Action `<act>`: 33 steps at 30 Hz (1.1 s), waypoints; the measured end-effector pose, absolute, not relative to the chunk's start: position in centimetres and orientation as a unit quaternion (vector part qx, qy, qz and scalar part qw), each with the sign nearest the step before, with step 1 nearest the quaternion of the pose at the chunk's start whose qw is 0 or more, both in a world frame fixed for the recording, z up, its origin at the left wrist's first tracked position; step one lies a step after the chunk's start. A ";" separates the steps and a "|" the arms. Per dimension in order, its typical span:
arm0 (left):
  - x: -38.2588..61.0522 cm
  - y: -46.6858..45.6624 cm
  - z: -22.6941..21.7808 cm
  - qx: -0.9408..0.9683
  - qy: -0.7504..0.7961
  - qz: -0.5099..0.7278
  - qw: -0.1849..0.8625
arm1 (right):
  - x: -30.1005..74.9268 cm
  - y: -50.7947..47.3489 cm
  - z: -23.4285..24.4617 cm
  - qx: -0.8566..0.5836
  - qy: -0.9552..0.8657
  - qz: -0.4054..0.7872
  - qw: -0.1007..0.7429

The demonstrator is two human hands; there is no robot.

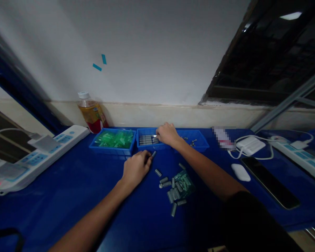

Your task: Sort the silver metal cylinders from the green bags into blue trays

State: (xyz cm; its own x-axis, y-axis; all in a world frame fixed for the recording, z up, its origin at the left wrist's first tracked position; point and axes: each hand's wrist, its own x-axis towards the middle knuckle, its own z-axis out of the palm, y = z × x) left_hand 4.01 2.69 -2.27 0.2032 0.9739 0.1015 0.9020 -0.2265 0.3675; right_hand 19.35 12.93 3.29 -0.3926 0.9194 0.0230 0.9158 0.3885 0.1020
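My left hand (pixel 135 168) rests on the blue table (pixel 76 196) with its fingers closed on a small grey metal cylinder (pixel 153 153) that sticks out at the fingertips. My right hand (pixel 167 133) reaches into the middle blue tray (pixel 143 146), fingers curled over a row of grey cylinders (pixel 146 139); what it pinches is hidden. Several loose grey cylinders (pixel 173 194) lie on the table below my hands, partly on a small clear bag (pixel 184 182).
A blue tray of green plastic pieces (pixel 114 139) sits left, another blue tray (pixel 199 143) right. A drink bottle (pixel 91 112) stands by the wall. Power strips (pixel 39 154) (pixel 301 154), a white charger (pixel 249 145), a white case (pixel 240 172) and a phone (pixel 270 182) lie around.
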 end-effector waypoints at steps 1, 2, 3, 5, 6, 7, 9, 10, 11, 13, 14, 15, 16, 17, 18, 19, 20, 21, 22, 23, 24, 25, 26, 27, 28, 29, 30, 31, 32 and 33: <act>4.0 2.7 -2.2 0.764 0.616 0.154 0.117 | 19.3 12.9 3.2 0.548 0.835 0.046 0.021; 4.1 2.8 -2.1 0.760 0.621 0.150 0.119 | 19.4 12.8 3.2 0.546 0.837 0.044 0.018; 4.1 2.9 -2.0 0.757 0.626 0.144 0.120 | 19.7 12.7 3.3 0.544 0.837 0.046 0.014; 4.2 3.1 -1.9 0.756 0.629 0.136 0.116 | 20.5 12.4 3.6 0.544 0.837 0.058 0.001; 4.3 3.2 -1.9 0.759 0.627 0.133 0.114 | 20.9 12.2 3.8 0.546 0.835 0.065 -0.004; 4.3 3.3 -1.9 0.762 0.624 0.132 0.112 | 21.4 12.1 3.9 0.549 0.833 0.072 -0.005; 4.2 3.3 -2.0 0.768 0.615 0.135 0.115 | 21.9 11.9 4.2 0.549 0.832 0.078 0.004; 4.0 3.3 -2.1 0.770 0.610 0.140 0.119 | 22.0 11.9 4.4 0.543 0.836 0.078 0.012; 3.9 3.3 -2.1 0.772 0.604 0.148 0.128 | 21.9 12.0 4.5 0.534 0.842 0.077 0.020; 3.6 3.2 -2.2 0.775 0.589 0.169 0.152 | 21.4 12.4 4.8 0.517 0.852 0.080 0.028; 3.4 3.1 -2.2 0.776 0.581 0.179 0.165 | 21.1 12.7 4.9 0.514 0.853 0.084 0.025; 3.3 3.0 -2.3 0.777 0.574 0.188 0.177 | 20.7 12.9 5.0 0.516 0.852 0.090 0.018; 3.2 2.9 -2.3 0.779 0.567 0.195 0.186 | 20.3 13.2 5.0 0.518 0.850 0.095 0.012; 3.1 2.8 -2.4 0.781 0.560 0.200 0.191 | 19.9 13.3 5.0 0.517 0.850 0.097 0.011; 3.0 2.8 -2.4 0.784 0.555 0.203 0.194 | 19.5 13.5 4.9 0.513 0.854 0.092 0.017; 3.0 2.7 -2.4 0.787 0.549 0.204 0.195 | 19.2 13.5 4.7 0.506 0.859 0.080 0.028; 3.0 2.7 -2.5 0.789 0.545 0.205 0.195 | 18.9 13.5 4.5 0.498 0.864 0.065 0.042; 2.9 2.7 -2.5 0.790 0.543 0.206 0.196 | 18.7 13.4 4.2 0.493 0.867 0.050 0.053; 2.9 2.7 -2.5 0.790 0.542 0.206 0.197 | 18.6 13.4 4.0 0.493 0.867 0.037 0.060; 2.9 2.7 -2.5 0.789 0.542 0.207 0.200 | 18.5 13.3 3.7 0.497 0.865 0.027 0.062; 2.9 2.7 -2.5 0.788 0.542 0.208 0.204 | 18.6 13.3 3.5 0.503 0.862 0.021 0.061; 2.9 2.8 -2.5 0.787 0.541 0.211 0.208 | 18.7 13.3 3.4 0.507 0.860 0.015 0.060; 2.9 2.8 -2.5 0.786 0.539 0.214 0.211 | 18.8 13.3 3.3 0.510 0.858 0.008 0.058; 2.9 2.8 -2.5 0.786 0.538 0.217 0.213 | 19.0 13.4 3.3 0.511 0.858 -0.001 0.056; 2.9 2.8 -2.5 0.786 0.537 0.219 0.214 | 19.1 13.5 3.3 0.509 0.859 -0.011 0.054; 2.9 2.8 -2.6 0.786 0.537 0.220 0.215 | 19.3 13.7 3.3 0.504 0.862 -0.021 0.052; 2.9 2.8 -2.6 0.785 0.536 0.220 0.217 | 19.5 13.9 3.4 0.497 0.866 -0.034 0.049; 2.9 2.9 -2.7 0.785 0.536 0.221 0.219 | 19.6 14.0 3.5 0.490 0.869 -0.051 0.041; 2.8 2.9 -2.7 0.784 0.534 0.224 0.222 | 19.8 14.0 3.6 0.485 0.871 -0.069 0.026; 2.8 3.0 -2.7 0.783 0.531 0.230 0.228 | 20.1 13.9 3.8 0.483 0.871 -0.087 0.001</act>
